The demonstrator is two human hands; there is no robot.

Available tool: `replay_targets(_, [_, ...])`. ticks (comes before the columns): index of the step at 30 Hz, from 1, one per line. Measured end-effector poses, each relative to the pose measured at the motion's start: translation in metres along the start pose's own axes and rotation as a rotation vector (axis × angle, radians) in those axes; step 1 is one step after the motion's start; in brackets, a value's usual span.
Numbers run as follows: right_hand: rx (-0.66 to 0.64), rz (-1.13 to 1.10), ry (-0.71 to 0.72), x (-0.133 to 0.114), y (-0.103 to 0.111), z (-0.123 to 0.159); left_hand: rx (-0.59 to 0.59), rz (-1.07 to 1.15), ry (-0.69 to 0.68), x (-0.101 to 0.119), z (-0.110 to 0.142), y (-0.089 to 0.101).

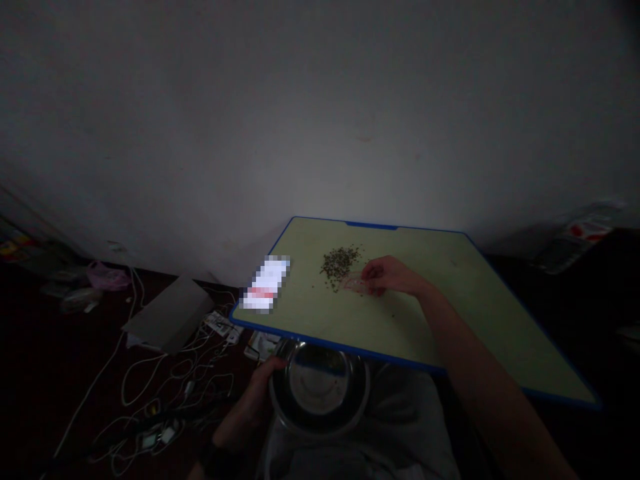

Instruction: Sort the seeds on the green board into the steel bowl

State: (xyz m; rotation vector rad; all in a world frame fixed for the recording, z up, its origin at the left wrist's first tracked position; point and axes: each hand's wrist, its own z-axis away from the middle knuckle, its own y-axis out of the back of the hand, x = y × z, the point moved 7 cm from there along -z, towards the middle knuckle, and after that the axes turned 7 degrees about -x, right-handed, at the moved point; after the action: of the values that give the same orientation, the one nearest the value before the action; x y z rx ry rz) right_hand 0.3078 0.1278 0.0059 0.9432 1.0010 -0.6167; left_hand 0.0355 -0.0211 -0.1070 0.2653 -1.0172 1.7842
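My right hand (387, 275) is over the pale green tabletop (320, 320), with its fingers pinched on a small clear plastic piece with reddish lines (354, 283). Whether that piece is a bag or a card I cannot tell in the dim light. Just beyond and left of it lies a loose scatter of small brown bits, like seeds or grains (339, 263). Below the table's front edge, my left hand (261, 385) grips the left rim of a shiny metal bowl (357, 407) over my lap. A few specks show inside the bowl.
A lit phone (265, 285) lies at the table's left edge. The table has a blue rim (373, 227) and stands by a grey wall (320, 120). Tangled white cables (190, 387), a grey box (170, 313) and a pink plastic bag (107, 275) are on the floor at left.
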Motion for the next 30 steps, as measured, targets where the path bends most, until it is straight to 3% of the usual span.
replay_targets(4, [0.016,0.011,-0.002,0.001,0.001,0.000,0.015,-0.067,-0.052,0.005,0.002,-0.001])
replay_targets(17, [0.062,0.022,-0.012,0.000,-0.003,-0.004,0.084,-0.084,-0.005,0.000,-0.001,0.008])
replay_targets(26, [0.083,0.020,0.016,0.000,-0.008,-0.008,0.087,-0.049,-0.017,0.000,0.000,0.004])
replay_targets(30, [0.116,0.026,0.035,0.000,-0.007,-0.009,0.024,-0.080,0.008,0.001,0.003,-0.002])
